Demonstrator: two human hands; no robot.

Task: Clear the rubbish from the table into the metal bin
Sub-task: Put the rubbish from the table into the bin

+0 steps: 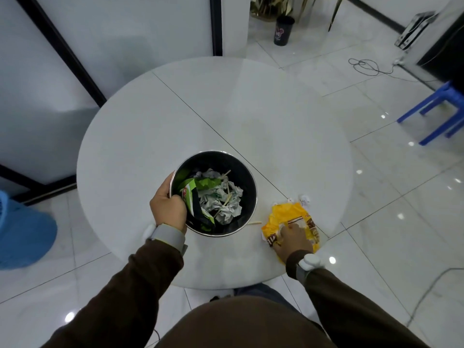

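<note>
Both arms reach forward from the body in brown sleeves, elbows bent. Each wrist carries a grey band with a white device. Left hand (168, 205): back upward, fingers curled over the near-left rim of the metal bin (251, 180), gripping it. Right hand (292, 241): palm down, fingers bent into the yellow snack wrapper (286, 212), gripping it.

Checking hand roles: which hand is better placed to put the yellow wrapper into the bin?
Right. The right hand holds the yellow wrapper; the left hand grips the metal bin at its rim.
</note>
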